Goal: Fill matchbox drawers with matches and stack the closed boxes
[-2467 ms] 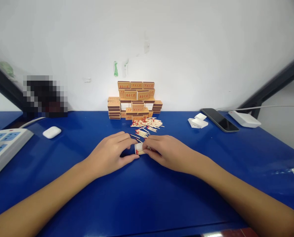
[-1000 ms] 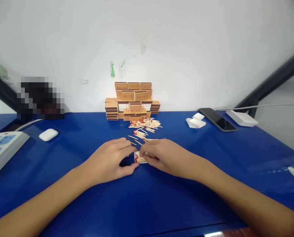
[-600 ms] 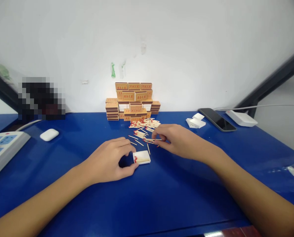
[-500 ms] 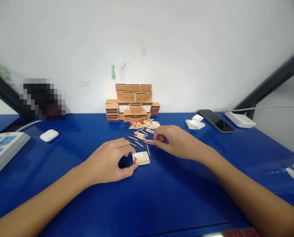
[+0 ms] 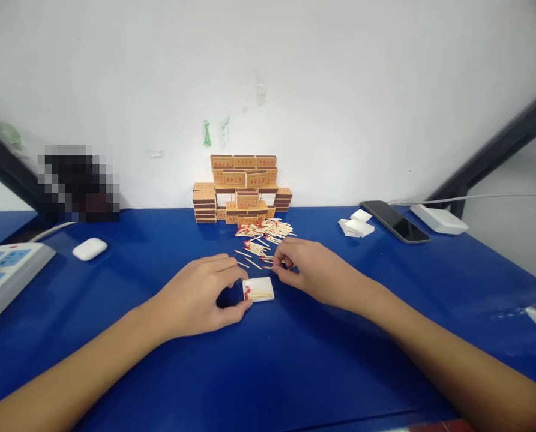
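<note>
A small white matchbox tray point(image 5: 259, 289) with a few red-tipped matches in it lies on the blue table point(image 5: 268, 360). My left hand point(image 5: 200, 294) curls round the tray's left end, thumb and fingers on its edges. Just right of and behind the tray, my right hand point(image 5: 313, 270) pinches several matches at its fingertips. Loose red-tipped matches point(image 5: 261, 237) lie scattered behind both hands. A stack of tan matchboxes point(image 5: 243, 189) stands against the white wall.
A white power strip point(image 5: 2, 270) and a white earbud case point(image 5: 90, 248) lie at the left. At the right are folded white trays point(image 5: 356, 224), a black phone point(image 5: 394, 221) and a white charger point(image 5: 439, 218) with its cable.
My right hand left the tray, reached back to the loose matches, closed on some, and has come back toward the tray. My left hand has stayed on the tray.
</note>
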Demonstrator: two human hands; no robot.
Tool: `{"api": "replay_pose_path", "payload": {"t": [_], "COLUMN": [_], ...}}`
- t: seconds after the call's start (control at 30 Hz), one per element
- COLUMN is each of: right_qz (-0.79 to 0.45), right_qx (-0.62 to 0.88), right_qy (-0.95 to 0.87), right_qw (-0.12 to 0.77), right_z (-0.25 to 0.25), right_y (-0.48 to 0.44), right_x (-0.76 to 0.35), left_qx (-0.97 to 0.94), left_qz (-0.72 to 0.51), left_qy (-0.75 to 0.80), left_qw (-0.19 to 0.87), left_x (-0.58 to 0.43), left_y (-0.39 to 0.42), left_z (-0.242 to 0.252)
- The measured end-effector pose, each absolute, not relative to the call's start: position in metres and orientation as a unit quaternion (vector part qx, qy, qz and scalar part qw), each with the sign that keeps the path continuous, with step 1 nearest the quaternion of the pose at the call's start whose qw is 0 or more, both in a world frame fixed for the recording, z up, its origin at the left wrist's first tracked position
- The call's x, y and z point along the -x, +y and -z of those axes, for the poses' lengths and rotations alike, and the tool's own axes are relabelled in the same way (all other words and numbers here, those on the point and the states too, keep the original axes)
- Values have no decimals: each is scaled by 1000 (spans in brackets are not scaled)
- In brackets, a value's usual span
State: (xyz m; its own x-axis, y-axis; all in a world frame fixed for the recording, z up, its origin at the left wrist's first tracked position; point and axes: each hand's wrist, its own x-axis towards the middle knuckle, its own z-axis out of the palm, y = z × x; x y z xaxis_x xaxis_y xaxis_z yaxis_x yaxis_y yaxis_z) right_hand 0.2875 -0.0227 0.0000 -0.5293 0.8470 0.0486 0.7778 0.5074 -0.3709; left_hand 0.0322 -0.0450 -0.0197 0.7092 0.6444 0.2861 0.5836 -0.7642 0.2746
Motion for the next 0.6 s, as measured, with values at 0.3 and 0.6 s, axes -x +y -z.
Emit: {"api": "replay_pose_path", "payload": {"t": [0.3,0.6], "right_qz": [-162,-141], "right_qx": [388,370], "right_qy": [-893,-894], "right_qw": [160,207], "right_z": [-1,-15], "right_y": [-36,-17], "right_x": [-276,-302], "left_qx": [-922,-925], "left_qz": [-179,-170], "left_qy": [333,334], "left_qw": [83,65], "left_x": [-33,-32], "left_y": [-45,-44], "left_z": [19,22]}}
